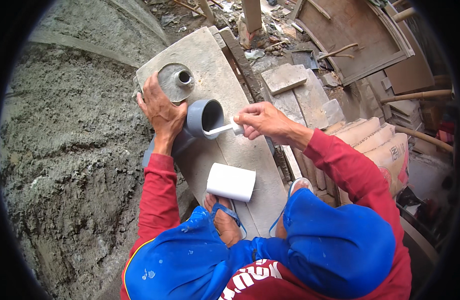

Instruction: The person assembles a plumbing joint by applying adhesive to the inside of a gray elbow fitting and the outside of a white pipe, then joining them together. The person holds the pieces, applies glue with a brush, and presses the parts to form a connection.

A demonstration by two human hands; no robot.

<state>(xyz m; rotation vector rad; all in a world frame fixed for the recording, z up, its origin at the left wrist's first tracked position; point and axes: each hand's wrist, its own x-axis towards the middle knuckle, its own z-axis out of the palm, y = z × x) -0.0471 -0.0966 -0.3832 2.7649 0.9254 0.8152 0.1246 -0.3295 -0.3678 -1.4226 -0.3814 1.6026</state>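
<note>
My left hand (162, 111) curls round the near side of a round grey tin (169, 89), whose small neck stands uncapped. Beside that wrist lies a grey plastic pipe fitting (195, 120), its wide round mouth turned toward my right side; part of it is hidden under my left forearm. In my right hand (262, 120), fingers pinch the white cap of an applicator brush (221, 130). The white stem reaches to the lower rim of the fitting's mouth. A short white pipe piece (231, 182) lies on the board close to my feet.
I squat on a dusty grey plank (255, 200). Rough cement wall or ground (70, 150) rises on the left. To the right are a concrete block (285, 78), stacked paper sacks (375, 145) and wooden poles (415, 96). A framed wooden panel (355, 35) leans behind, near scattered debris.
</note>
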